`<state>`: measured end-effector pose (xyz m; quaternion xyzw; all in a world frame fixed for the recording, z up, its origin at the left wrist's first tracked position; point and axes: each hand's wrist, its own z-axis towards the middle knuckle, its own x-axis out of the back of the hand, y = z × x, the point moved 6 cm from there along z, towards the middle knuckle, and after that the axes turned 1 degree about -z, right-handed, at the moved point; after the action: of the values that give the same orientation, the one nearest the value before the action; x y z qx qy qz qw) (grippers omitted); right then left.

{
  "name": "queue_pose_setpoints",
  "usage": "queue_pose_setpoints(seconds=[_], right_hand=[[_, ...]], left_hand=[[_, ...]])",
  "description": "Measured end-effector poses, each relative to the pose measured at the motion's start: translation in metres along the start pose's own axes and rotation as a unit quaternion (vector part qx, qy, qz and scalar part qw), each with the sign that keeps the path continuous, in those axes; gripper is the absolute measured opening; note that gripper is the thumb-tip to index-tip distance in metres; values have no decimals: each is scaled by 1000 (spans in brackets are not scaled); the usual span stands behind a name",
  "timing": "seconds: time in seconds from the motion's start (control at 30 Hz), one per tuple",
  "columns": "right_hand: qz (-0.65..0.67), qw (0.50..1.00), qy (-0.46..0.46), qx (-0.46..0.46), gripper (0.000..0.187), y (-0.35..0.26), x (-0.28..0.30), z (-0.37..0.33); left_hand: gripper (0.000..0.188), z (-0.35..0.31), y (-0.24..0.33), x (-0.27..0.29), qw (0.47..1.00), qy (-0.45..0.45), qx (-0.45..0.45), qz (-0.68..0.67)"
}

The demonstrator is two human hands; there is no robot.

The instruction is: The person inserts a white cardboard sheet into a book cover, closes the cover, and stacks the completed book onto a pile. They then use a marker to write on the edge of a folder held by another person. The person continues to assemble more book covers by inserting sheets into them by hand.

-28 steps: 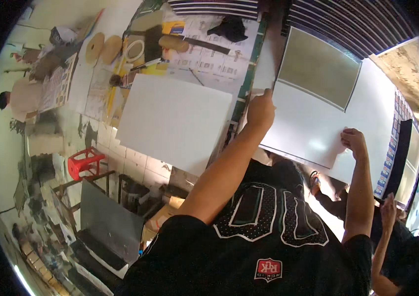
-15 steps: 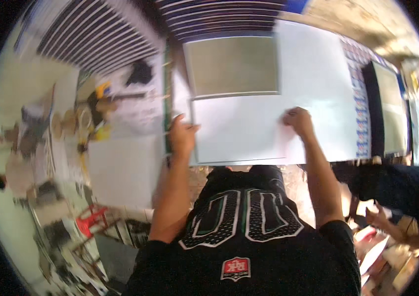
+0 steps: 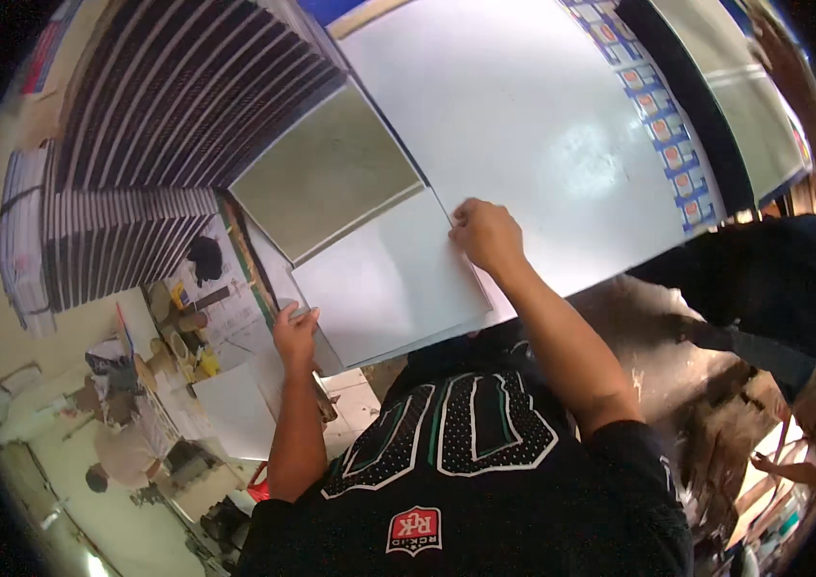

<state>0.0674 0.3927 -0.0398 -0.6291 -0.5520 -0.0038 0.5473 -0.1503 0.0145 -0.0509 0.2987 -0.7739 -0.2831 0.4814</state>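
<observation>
A flat white sheet [image 3: 389, 288] lies on the white tabletop in front of me. A grey-beige panel [image 3: 331, 173] with a pale strip along its near edge adjoins it on the far side. My right hand [image 3: 487, 234] is closed at the sheet's right edge, thumb and fingertips pinched together there. At the left edge, my left hand [image 3: 295, 334] has its thumb and forefinger apart, fingertips beside or touching the sheet's border. Its other fingers are partly hidden.
Tall stacks of dark boards with pale edges [image 3: 197, 87] stand at the far left. A blue-and-white patterned strip [image 3: 667, 135] runs beside a black-edged panel [image 3: 696, 106] on the right. A co-worker in dark clothing [image 3: 754, 279] is close at the right.
The view has turned, so the table now slants and the stacks appear further left. My right hand has come to the sheet's right edge; the left hand stays by its left edge.
</observation>
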Motion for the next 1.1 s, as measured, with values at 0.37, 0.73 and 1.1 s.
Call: queue_pose_setpoints(seconds=[0.37, 0.73, 1.1], right_hand=[[-32, 998, 11, 48, 22, -14, 4, 1], [-312, 850, 42, 422, 50, -94, -93, -44], [-337, 843, -88, 411, 56, -100, -114, -38]], left_hand=[[49, 16, -13, 6, 999, -36, -24, -8], [57, -66, 105, -108, 861, -36, -361, 356], [58, -70, 93, -113, 888, -57, -321, 325]])
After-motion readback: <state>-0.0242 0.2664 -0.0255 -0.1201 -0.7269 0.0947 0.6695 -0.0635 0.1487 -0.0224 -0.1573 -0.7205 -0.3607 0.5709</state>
